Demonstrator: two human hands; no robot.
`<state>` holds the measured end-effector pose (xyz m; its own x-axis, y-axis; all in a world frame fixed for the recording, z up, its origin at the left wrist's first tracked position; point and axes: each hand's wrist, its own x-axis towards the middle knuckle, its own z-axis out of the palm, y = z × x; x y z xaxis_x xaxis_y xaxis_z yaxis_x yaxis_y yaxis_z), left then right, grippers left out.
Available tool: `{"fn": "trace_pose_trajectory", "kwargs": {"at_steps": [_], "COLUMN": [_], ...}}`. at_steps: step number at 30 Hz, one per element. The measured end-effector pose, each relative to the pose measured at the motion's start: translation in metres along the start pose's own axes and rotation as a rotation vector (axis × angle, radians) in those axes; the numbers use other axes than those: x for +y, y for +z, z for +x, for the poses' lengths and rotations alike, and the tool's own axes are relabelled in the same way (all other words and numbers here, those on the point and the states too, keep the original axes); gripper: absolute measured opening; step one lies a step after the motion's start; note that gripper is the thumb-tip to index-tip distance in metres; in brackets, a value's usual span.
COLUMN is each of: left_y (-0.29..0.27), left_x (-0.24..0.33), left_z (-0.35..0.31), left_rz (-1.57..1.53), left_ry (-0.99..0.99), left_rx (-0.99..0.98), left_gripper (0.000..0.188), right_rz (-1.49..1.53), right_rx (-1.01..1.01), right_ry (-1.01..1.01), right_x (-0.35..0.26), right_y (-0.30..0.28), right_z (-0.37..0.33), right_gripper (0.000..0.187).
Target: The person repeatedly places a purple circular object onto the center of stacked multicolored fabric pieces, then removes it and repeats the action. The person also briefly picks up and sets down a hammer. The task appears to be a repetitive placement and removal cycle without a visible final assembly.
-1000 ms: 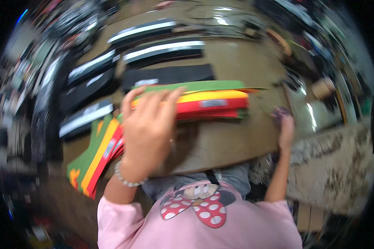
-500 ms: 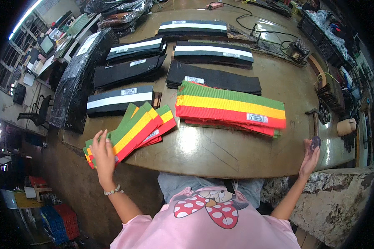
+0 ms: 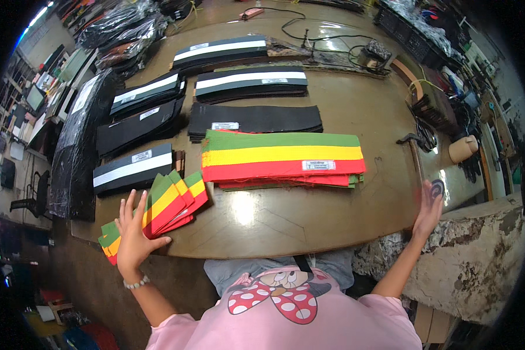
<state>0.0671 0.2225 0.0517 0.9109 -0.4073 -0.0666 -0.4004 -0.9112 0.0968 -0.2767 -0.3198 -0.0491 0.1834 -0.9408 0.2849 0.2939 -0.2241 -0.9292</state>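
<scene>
My left hand [image 3: 135,239] lies with fingers spread over the lower left end of a fanned bunch of green, yellow and red striped woven strips [image 3: 168,204]. The thumb points right, along the table's front edge. At the right side of the table, my right hand [image 3: 428,214] is raised with a small dark round thing [image 3: 437,187] at its fingertips; its kind cannot be made out. Between the hands sits a thick stack of the same striped strips [image 3: 280,154], laid lengthwise, with a small white label on its red band.
Behind are a stack of plain black strips [image 3: 256,118] and several stacks of black-and-white strips [image 3: 251,84]. A long bundle wrapped in dark plastic [image 3: 79,151] stands at the left. Cables [image 3: 326,38] lie at the back; a beige cup-like container [image 3: 463,150] is at the right.
The view has turned, so the table's things sit further left in the picture. My left hand's fingers have spread wider, with the thumb out. The right hand still has the round thing.
</scene>
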Motion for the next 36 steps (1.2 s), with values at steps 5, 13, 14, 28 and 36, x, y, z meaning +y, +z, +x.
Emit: {"fn": "trace_pose_trajectory", "kwargs": {"at_steps": [5, 13, 14, 28, 36], "left_y": [-0.004, 0.029, 0.032, 0.160, 0.157], "left_x": [0.097, 0.227, 0.234, 0.467, 0.527], "left_z": [0.010, 0.039, 0.039, -0.002, -0.006], "left_rz": [-0.703, -0.711, -0.728, -0.469, -0.305], "left_ry": [0.326, 0.846, 0.879, 1.292, 1.251], "left_rx": [0.351, 0.315, 0.333, 0.014, 0.037], "left_gripper": [0.043, 0.029, 0.027, 0.107, 0.107], "right_rz": [-0.018, -0.209, -0.376, -0.619, 0.191], "right_rx": [-0.182, 0.131, 0.324, 0.141, 0.181], "right_ry": [0.207, -0.180, -0.103, -0.137, -0.166], "right_x": [0.004, 0.001, 0.005, -0.085, -0.051], "right_y": [0.001, -0.005, -0.004, 0.034, 0.075], "right_z": [-0.008, 0.013, 0.012, -0.082, -0.152], "right_gripper": [0.044, 0.053, 0.056, 0.042, 0.033]}}
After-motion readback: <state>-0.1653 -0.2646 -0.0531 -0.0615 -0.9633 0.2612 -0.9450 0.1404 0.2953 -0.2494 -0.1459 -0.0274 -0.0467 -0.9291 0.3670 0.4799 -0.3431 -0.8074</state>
